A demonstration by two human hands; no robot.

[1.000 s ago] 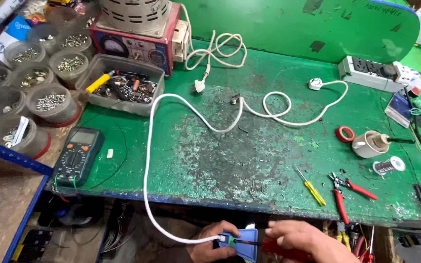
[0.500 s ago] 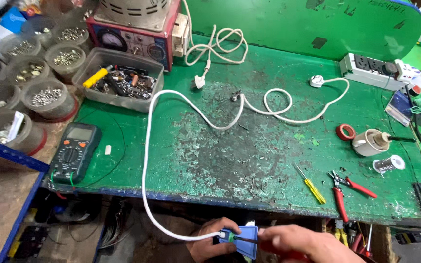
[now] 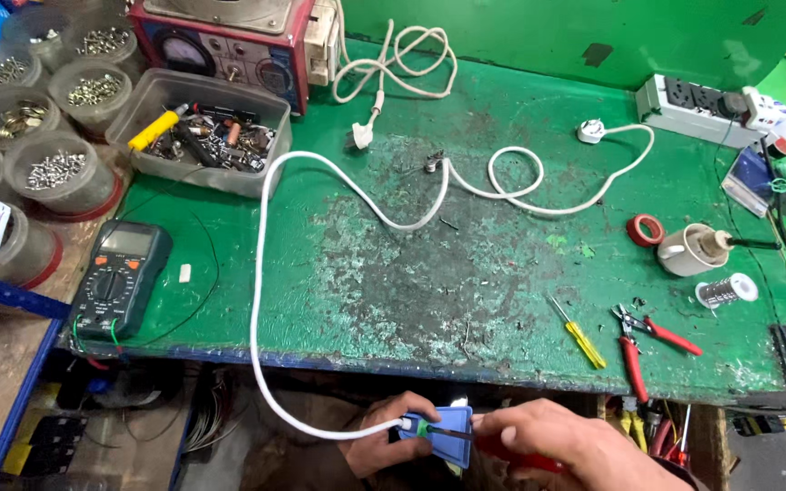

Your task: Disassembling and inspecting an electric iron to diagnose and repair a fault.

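Below the front edge of the green workbench (image 3: pixel 466 273), my left hand (image 3: pixel 384 445) holds a small blue plastic part (image 3: pixel 443 435) where a white cable (image 3: pixel 261 273) enters it. My right hand (image 3: pixel 575 450) grips a red-handled screwdriver (image 3: pixel 502 448) whose tip points at the blue part. The white cable loops up over the bench to a white plug (image 3: pixel 591 132) at the back.
On the bench lie a yellow screwdriver (image 3: pixel 579 334), red-handled pliers (image 3: pixel 643 341), a red tape roll (image 3: pixel 646 229), a solder spool (image 3: pixel 725 291), a white power strip (image 3: pixel 698 100), a multimeter (image 3: pixel 120 277), a clear tray of parts (image 3: pixel 202 136) and several tubs of screws (image 3: pixel 56 168).
The view has tilted down and drawn closer, so the bench sits higher in the frame. Both hands stay on the blue part and the screwdriver with little movement.
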